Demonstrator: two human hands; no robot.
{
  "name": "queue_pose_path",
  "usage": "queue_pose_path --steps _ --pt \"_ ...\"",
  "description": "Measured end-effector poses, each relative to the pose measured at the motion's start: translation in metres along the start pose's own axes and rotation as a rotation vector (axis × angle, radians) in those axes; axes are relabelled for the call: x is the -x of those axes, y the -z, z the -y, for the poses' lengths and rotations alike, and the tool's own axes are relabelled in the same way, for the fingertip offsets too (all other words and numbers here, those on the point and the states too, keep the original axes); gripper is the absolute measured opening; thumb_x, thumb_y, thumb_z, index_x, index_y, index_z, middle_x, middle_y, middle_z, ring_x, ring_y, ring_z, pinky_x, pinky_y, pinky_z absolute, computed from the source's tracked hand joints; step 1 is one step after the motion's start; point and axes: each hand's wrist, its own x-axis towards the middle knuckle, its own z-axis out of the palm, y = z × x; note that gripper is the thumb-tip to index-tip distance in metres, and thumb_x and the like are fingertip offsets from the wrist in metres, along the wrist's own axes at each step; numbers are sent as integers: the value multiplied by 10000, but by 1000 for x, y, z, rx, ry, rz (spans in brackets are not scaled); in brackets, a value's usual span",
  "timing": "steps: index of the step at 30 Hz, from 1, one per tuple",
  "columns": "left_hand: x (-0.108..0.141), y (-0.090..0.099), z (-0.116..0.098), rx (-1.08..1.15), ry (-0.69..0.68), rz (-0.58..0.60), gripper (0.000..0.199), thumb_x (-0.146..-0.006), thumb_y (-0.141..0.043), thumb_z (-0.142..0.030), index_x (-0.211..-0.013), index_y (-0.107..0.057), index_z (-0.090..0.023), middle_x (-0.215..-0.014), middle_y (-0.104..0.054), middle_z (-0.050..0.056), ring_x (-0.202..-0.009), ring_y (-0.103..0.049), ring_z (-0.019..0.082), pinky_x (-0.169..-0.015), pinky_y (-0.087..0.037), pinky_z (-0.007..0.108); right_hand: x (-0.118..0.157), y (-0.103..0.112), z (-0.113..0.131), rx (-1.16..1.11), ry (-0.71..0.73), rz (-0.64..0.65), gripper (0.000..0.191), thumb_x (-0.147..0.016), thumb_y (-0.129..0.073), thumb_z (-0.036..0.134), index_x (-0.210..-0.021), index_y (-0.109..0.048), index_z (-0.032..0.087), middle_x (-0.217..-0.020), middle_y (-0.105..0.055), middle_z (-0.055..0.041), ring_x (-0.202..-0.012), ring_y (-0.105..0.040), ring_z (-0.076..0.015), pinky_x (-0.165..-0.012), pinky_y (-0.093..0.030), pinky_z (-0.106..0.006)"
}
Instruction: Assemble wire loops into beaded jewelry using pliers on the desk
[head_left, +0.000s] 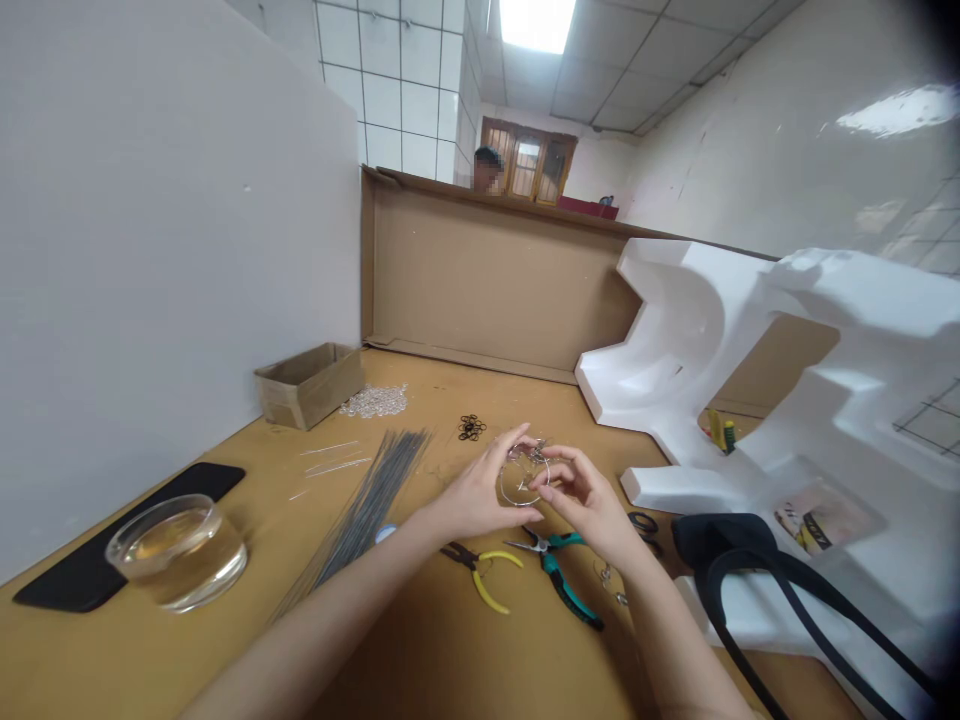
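Note:
A thin silvery wire hoop (504, 492) is held up between my two hands over the table. My left hand (480, 492) curves round its left side, thumb low and fingers at the top. At its right side, my right hand (589, 498) has bent fingers closed on the hoop. Small fine pieces sit at the top of the hoop, too small to make out. Below the hands lie yellow-handled pliers (495, 592) and teal-handled pliers (562, 580). A bundle of straight grey wires (375, 500) lies to the left of my left hand.
Clear beads (376, 400) lie beside a small cardboard box (311, 385). Black rings (471, 428) sit behind my hands. A bowl of clear liquid (180, 560) stands at left by a black phone-like slab (67, 570). White foam (675, 300) and black straps (720, 590) occupy the right.

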Motion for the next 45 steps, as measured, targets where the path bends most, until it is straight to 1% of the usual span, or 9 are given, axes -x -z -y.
queue_pose_path --steps 7,13,20,25,31,34,37,41,45 --pt "-1 1 -4 101 61 -34 732 -632 -740 -311 -1255 -364 -230 -1185 -520 82 -1080 -526 227 -965 -404 374 1 1 -4 21 -18 -8 443 -770 -635 317 -1182 -480 265 -864 -519 -9 -729 -530 -136 -696 -453 -298" --pt "-1 -2 -2 120 81 -56 715 -643 -733 -324 -1241 -353 -227 -1151 -512 76 -1021 -547 201 -938 -418 351 -2 6 -9 -37 -73 35 475 -769 -632 336 -1205 -461 257 -901 -536 -16 -774 -547 -139 -761 -460 -324" --pt "6 -6 10 26 196 15 880 -615 -741 -368 -1351 -283 -213 -1198 -512 115 -1014 -550 243 -906 -425 370 2 -12 -7 255 -96 64 753 -719 -655 435 -1368 -306 280 -1360 -383 -112 -1002 -543 -220 -763 -480 -346" --pt "28 -14 18 -6 247 54 942 -690 -671 -302 -1434 -101 -203 -1320 -448 143 -1137 -490 274 -964 -386 402 3 -38 -22 446 -85 70 740 -703 -658 408 -1354 -343 250 -1271 -500 -103 -1069 -524 -254 -871 -426 -389" --pt "76 -16 39 -20 363 79 1053 -618 -736 -391 -1441 -99 -233 -1421 -316 158 -1196 -441 326 -956 -394 438 -3 -43 -47 772 -165 137 670 -698 -633 418 -1300 -412 227 -1208 -553 -94 -996 -571 -244 -825 -428 -347" --pt "82 9 44 -115 350 26 719 -725 -641 -375 -1363 -327 -269 -1366 -404 116 -1133 -495 272 -972 -381 393 -8 -49 -56 834 -182 120 672 -705 -613 435 -1308 -414 216 -1236 -520 -120 -1001 -571 -272 -826 -411 -369" --pt "67 62 50 -341 492 -20 389 -777 -561 -281 -1158 -539 -208 -1170 -560 111 -1099 -509 265 -986 -350 382 -17 -55 -63 893 -181 125 663 -718 -584 447 -1317 -414 216 -1254 -497 -135 -1027 -556 -296 -840 -390 -389" --pt "35 140 71 -521 763 -46 272 -697 -649 -165 -965 -610 -145 -1076 -584 172 -1149 -450 341 -990 -299 449 -31 -61 -70 944 -158 169 693 -697 -593 465 -1316 -424 204 -1200 -531 -144 -1022 -555 -313 -831 -390 -394" --pt "15 175 96 -585 957 6 303 -833 -567 -282 -1096 -546 -133 -1137 -549 100 -1052 -528 233 -892 -427 443 -36 -64 -73 976 -127 206 719 -674 -617 459 -1322 -419 220 -1161 -563 -129 -966 -587 -295 -821 -401 -385"
